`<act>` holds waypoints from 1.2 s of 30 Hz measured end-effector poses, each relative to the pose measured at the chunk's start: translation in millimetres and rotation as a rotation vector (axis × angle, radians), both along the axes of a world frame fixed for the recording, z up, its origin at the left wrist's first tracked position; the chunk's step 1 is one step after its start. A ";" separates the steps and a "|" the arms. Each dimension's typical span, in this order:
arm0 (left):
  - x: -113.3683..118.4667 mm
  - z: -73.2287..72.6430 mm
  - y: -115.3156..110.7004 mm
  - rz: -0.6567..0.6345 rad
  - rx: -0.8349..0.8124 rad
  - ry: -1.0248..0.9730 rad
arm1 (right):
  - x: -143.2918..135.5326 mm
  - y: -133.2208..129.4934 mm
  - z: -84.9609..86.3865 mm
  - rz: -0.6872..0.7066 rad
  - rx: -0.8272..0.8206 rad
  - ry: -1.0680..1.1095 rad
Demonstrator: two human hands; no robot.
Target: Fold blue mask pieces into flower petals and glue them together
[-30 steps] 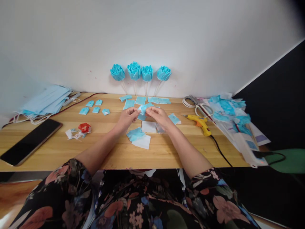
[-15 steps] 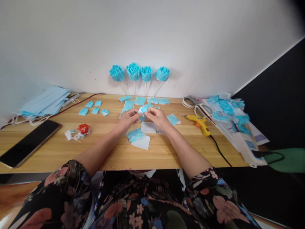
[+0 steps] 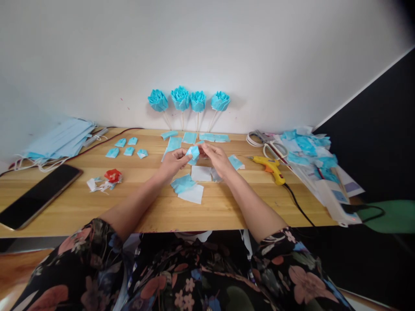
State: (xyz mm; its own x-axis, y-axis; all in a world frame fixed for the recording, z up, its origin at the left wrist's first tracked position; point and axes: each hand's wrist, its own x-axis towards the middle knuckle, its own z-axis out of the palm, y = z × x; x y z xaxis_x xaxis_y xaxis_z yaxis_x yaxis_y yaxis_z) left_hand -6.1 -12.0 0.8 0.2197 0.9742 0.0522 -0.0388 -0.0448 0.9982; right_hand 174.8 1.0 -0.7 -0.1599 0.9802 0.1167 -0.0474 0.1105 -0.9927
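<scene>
A small folded blue piece (image 3: 193,153) is pinched between the thumb and fingers of my left hand (image 3: 175,163). Just to its right is my right hand (image 3: 216,158), its fingers apart and holding nothing that I can see. Under and around the hands lie blue sheets (image 3: 173,143), a white rectangle (image 3: 201,173) and a crumpled blue scrap (image 3: 183,183) on the wooden table (image 3: 155,211). Several small folded blue pieces (image 3: 129,151) rest to the left. Behind, blue flowers on sticks (image 3: 180,98) lean against the wall.
At the left are a stack of masks (image 3: 61,138), a phone (image 3: 40,194) and a red crumpled piece (image 3: 113,175). On the right lie a yellow glue gun (image 3: 270,167) with its cord, scissors (image 3: 275,150), blue scraps (image 3: 303,144) and a white power strip (image 3: 337,202).
My right hand has let go of the folded blue piece and opened beside it. The piece stays in my left hand, its face now more visible.
</scene>
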 end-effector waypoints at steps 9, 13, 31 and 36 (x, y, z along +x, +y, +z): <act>3.8 -3.6 1.7 -0.031 0.018 0.060 | -1.7 -0.1 -2.3 -0.031 0.082 -0.078; 3.0 -4.8 2.6 -0.052 0.030 0.060 | -1.7 0.3 -3.4 -0.070 0.126 -0.116; 3.9 -3.2 1.5 -0.034 0.018 0.041 | 2.7 0.0 2.2 0.074 0.088 0.006; 5.1 -2.2 1.5 -0.035 -0.006 0.033 | 2.3 1.8 0.4 0.009 0.083 0.011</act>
State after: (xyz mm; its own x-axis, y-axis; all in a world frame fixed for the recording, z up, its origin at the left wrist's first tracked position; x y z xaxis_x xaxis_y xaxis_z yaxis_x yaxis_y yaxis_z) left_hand -1.0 -10.5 -1.4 0.2552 0.9661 0.0390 -0.0075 -0.0384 0.9992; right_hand 177.0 2.8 -0.3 -0.1672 0.9657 0.1988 -0.0592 0.1914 -0.9797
